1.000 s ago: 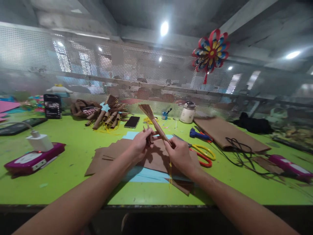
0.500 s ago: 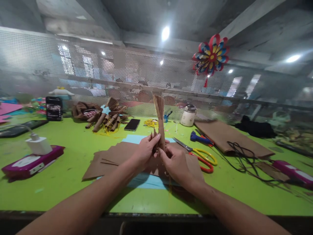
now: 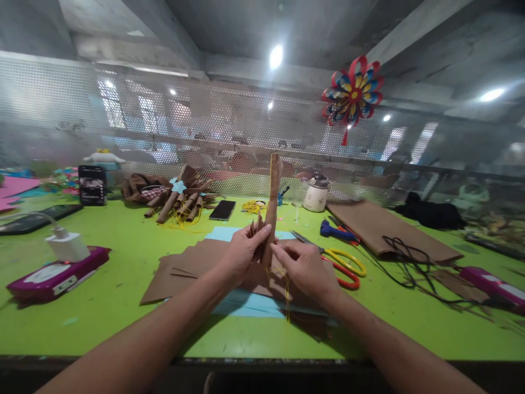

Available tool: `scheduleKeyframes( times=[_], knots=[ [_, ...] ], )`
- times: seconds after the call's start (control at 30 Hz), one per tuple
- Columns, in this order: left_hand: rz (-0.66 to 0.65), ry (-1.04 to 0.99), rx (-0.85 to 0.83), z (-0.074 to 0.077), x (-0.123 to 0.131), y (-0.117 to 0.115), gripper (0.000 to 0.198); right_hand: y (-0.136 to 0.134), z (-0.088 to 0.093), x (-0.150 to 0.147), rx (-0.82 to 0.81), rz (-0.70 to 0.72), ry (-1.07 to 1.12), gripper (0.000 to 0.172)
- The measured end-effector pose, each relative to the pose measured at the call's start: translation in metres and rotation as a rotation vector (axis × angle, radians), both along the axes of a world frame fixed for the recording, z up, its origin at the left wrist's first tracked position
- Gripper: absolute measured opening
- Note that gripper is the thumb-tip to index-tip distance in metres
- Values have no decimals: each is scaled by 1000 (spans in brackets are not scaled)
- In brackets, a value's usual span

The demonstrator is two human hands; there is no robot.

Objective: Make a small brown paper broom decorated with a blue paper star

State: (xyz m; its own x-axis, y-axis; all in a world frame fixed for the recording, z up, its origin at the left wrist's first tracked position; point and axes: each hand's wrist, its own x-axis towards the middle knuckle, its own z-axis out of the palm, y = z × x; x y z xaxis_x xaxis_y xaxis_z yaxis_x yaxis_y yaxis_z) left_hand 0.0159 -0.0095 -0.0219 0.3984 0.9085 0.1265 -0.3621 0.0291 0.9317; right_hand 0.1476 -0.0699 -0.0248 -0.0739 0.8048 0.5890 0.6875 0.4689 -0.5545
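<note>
My left hand [image 3: 248, 243] is closed around an upright brown paper roll [image 3: 273, 208], its thumb across the front. Small folded brown paper pieces [image 3: 257, 223] stick up between the same fingers. The fingertips of my right hand [image 3: 301, 265] are pinched together against the roll's lower right side; what lies between them is hidden. Thin yellow string [image 3: 287, 298] dangles in loops below the roll's bottom end. Under both hands lie brown paper sheets [image 3: 184, 260] on top of light blue paper [image 3: 241, 303].
Yellow-and-red handled scissors [image 3: 346, 262] lie right of my right hand, with a blue-handled tool [image 3: 338, 232] beyond. Finished-looking paper bundles [image 3: 180, 200], a phone [image 3: 222, 210] and a cream jar [image 3: 315, 194] stand farther back. A purple power strip [image 3: 53, 276] sits left; black cord [image 3: 410, 268] lies right.
The paper roll has turned about its length, so its top looks narrower and shows a yellowish edge. My right hand has shifted slightly right, and more of the yellow string shows.
</note>
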Motion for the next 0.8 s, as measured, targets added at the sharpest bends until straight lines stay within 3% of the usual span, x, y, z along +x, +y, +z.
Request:
scheduleKeyframes(
  times=[0.17,0.47,0.63,0.8],
  knots=[
    [-45,46,29,-2,-2,2,28,14,2,17,10,-71,234,36],
    [-144,204,85,-4,3,-6,27,28,4,28,-173,197,576,29],
    [-195,218,73,-3,1,-6,28,31,2,29,-276,266,718,27],
    [-278,201,65,-6,0,-3,29,32,4,31,-257,284,773,26]
  ],
)
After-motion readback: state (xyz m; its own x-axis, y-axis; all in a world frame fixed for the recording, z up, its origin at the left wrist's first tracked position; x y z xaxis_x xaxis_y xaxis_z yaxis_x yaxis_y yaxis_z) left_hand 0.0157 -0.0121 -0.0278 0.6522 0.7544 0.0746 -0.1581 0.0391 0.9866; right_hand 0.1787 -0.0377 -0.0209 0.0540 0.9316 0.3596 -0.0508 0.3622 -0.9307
